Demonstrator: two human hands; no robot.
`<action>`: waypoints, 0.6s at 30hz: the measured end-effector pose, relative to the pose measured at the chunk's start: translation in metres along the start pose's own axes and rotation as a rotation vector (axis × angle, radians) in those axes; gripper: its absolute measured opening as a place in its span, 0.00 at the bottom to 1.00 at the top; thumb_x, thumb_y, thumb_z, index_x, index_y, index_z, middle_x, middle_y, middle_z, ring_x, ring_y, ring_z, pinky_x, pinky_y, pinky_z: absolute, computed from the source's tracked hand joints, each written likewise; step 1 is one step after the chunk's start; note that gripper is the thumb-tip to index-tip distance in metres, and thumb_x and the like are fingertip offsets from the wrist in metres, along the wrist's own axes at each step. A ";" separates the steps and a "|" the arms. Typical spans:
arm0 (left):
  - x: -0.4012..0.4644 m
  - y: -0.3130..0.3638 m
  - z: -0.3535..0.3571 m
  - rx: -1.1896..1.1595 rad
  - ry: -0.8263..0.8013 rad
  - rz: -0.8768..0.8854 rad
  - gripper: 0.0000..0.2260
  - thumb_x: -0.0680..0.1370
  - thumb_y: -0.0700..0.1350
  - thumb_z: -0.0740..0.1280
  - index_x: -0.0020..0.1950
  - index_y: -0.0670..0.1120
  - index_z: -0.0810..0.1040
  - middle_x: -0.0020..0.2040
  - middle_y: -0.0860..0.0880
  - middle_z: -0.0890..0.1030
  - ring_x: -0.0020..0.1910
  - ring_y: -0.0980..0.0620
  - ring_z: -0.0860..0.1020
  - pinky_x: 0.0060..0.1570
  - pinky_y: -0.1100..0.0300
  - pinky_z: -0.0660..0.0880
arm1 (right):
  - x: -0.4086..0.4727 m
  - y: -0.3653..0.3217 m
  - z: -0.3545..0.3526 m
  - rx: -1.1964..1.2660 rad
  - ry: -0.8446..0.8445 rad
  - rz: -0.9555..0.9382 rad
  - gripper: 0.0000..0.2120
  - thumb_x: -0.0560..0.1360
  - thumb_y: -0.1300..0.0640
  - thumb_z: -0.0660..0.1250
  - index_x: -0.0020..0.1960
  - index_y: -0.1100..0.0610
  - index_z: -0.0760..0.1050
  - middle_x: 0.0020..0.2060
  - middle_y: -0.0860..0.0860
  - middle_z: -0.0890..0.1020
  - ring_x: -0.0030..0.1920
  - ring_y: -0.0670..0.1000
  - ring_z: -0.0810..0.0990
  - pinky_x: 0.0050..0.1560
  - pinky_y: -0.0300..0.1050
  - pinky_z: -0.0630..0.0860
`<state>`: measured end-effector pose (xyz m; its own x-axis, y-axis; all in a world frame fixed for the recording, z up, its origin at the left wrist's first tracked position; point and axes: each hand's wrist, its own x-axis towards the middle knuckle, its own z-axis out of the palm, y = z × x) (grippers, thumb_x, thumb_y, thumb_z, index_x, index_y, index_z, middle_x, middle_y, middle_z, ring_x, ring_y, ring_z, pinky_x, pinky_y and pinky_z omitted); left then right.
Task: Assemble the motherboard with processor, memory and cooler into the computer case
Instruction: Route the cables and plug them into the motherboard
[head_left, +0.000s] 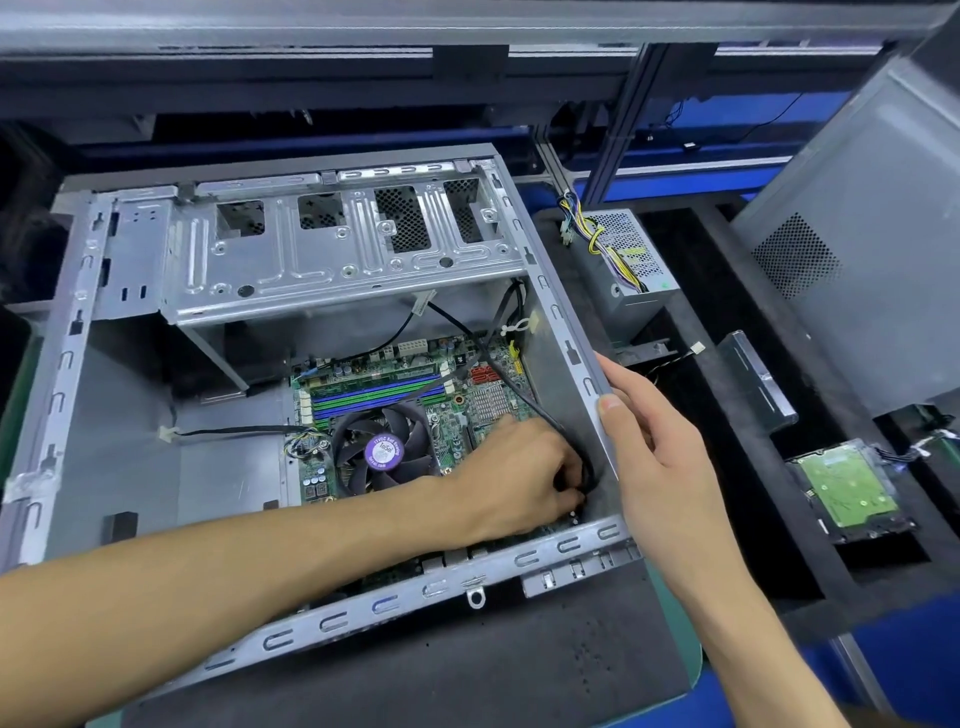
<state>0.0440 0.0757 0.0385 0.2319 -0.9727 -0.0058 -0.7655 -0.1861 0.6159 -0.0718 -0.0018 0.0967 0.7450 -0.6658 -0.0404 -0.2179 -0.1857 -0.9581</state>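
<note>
My left hand (524, 475) pinches the black cable (524, 397) low in the case (332, 618), centre frame, over the seated motherboard (467, 415); my right hand (654, 441) clasps the wall to steady it.

The open computer case (291, 270) lies on its side with the motherboard (457, 410) inside, its cooler fan (383, 451) facing up. The left hand (519, 478) reaches down into the corner, fingers closed around a black cable (524, 395). The right hand (654, 447) grips the case's side edge.
</note>
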 end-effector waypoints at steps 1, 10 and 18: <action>0.000 0.000 0.001 0.047 0.001 0.024 0.06 0.75 0.48 0.69 0.47 0.47 0.84 0.45 0.52 0.83 0.47 0.51 0.77 0.53 0.52 0.74 | 0.000 0.000 0.000 -0.002 0.000 0.000 0.18 0.85 0.60 0.58 0.71 0.47 0.75 0.58 0.38 0.83 0.61 0.39 0.80 0.57 0.30 0.73; -0.003 -0.002 -0.002 -0.028 -0.039 0.045 0.05 0.74 0.47 0.70 0.48 0.48 0.82 0.47 0.51 0.81 0.48 0.51 0.78 0.55 0.52 0.74 | 0.001 -0.001 0.000 -0.016 0.007 -0.012 0.18 0.85 0.61 0.58 0.70 0.49 0.76 0.59 0.40 0.83 0.63 0.41 0.79 0.63 0.37 0.74; -0.004 -0.005 -0.031 -0.029 -0.398 0.119 0.05 0.71 0.40 0.70 0.37 0.48 0.76 0.43 0.49 0.80 0.45 0.48 0.76 0.54 0.53 0.74 | 0.001 0.002 -0.001 -0.043 0.010 -0.007 0.18 0.85 0.59 0.58 0.71 0.47 0.75 0.61 0.38 0.82 0.63 0.37 0.78 0.59 0.29 0.72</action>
<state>0.0657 0.0847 0.0598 -0.1113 -0.9660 -0.2336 -0.7542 -0.0710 0.6528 -0.0723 -0.0031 0.0954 0.7402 -0.6717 -0.0305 -0.2395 -0.2210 -0.9454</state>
